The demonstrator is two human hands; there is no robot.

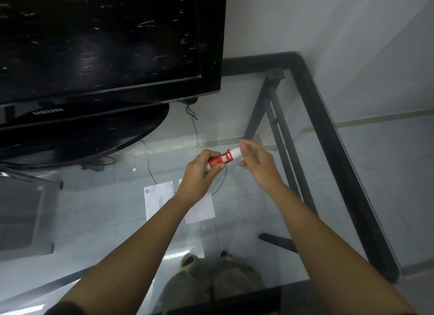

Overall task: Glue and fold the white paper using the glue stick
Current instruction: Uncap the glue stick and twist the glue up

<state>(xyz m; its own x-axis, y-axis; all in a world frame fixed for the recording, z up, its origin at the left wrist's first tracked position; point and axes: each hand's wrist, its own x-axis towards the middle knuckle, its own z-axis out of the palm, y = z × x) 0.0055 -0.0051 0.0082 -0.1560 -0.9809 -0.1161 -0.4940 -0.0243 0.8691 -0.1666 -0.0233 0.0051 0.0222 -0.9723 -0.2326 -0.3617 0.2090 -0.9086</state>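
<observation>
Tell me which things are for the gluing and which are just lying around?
For the gluing:
- glue stick, gripped in the left hand, with the right hand at its white end
- two white paper pieces flat on the glass table

Just lying around:
- Samsung TV on its black stand
- thin black cable

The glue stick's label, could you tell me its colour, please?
Red with white lettering on the glue stick, seen in the head view.
</observation>
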